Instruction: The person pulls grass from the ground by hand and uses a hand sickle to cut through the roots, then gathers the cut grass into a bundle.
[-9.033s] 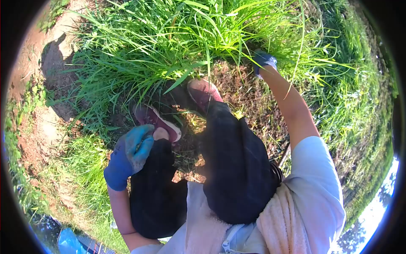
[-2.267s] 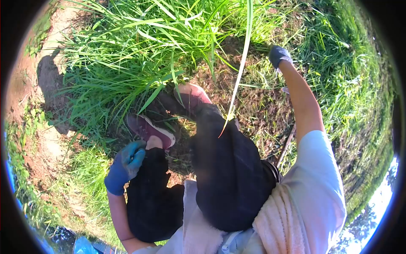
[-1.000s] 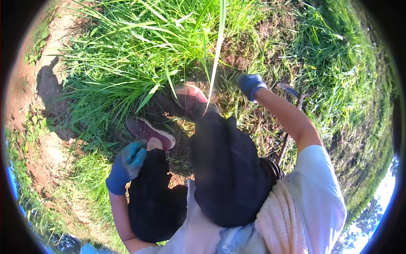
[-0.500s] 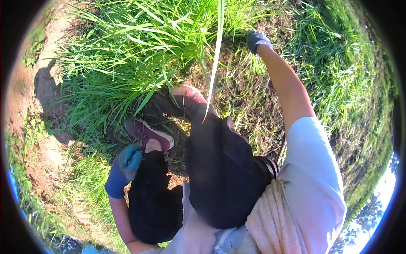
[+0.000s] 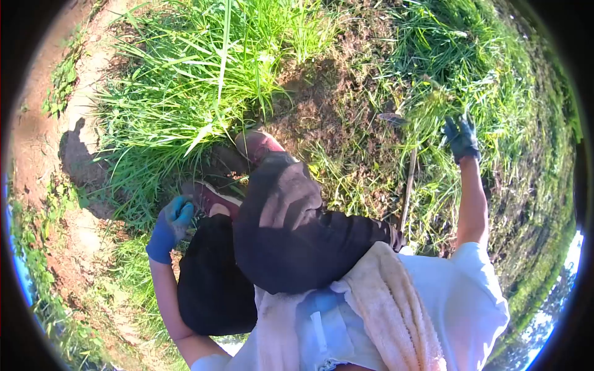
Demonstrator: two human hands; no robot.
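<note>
My right hand (image 5: 461, 137), in a dark blue-grey glove, is stretched out at the right with its fingers apart. Just beyond its fingertips is a loose tuft of cut grass (image 5: 432, 111), blurred, over the cut-grass pile. My left hand (image 5: 172, 224), in a blue glove, is closed beside my left knee, close to my maroon shoe (image 5: 216, 199); whatever its curled fingers hold is hidden. Tall green grass (image 5: 204, 80) stands in front of my feet.
A wooden stick-like handle (image 5: 409, 188) lies on the ground to my right, with a dark flat piece (image 5: 392, 119) near its far end. Cut grass (image 5: 448, 43) is heaped at the upper right. Bare soil (image 5: 312, 102) borders the standing grass. A dirt path (image 5: 80, 148) runs along the left.
My right hand has swung right, away from the standing grass to the cut grass, and its fingers have opened. My left hand stays closed near the knee.
</note>
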